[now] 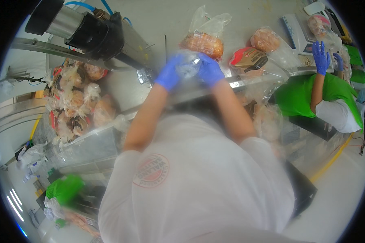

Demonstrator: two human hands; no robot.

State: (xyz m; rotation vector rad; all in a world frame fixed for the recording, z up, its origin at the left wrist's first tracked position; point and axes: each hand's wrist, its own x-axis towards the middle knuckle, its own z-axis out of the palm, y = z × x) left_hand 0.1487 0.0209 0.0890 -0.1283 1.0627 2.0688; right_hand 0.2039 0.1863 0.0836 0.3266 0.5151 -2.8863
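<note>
My left hand (pixel 169 74), in a blue glove, and my right hand (pixel 210 71), gloved the same, come together over the near edge of the metal table. Bunched between them is a see-through plastic bag (pixel 188 66), smeared by motion. The fingers of both hands curl in on the bag from either side. What the bag holds, if anything, cannot be made out. Just beyond my hands lies an orange-brown piece of food (pixel 202 43) in a loose plastic bag. Right of my right hand is a pack with a red and dark label (pixel 248 60).
At the left, a machine with a black and silver cylinder (pixel 94 34) reaches over the table. A bin holds several bagged food pieces (pixel 75 103). Another bagged piece (pixel 266 39) lies right, near a scale (pixel 298 30). A co-worker's green apron (pixel 298 99) and raised gloved hand (pixel 321 57) are at the right.
</note>
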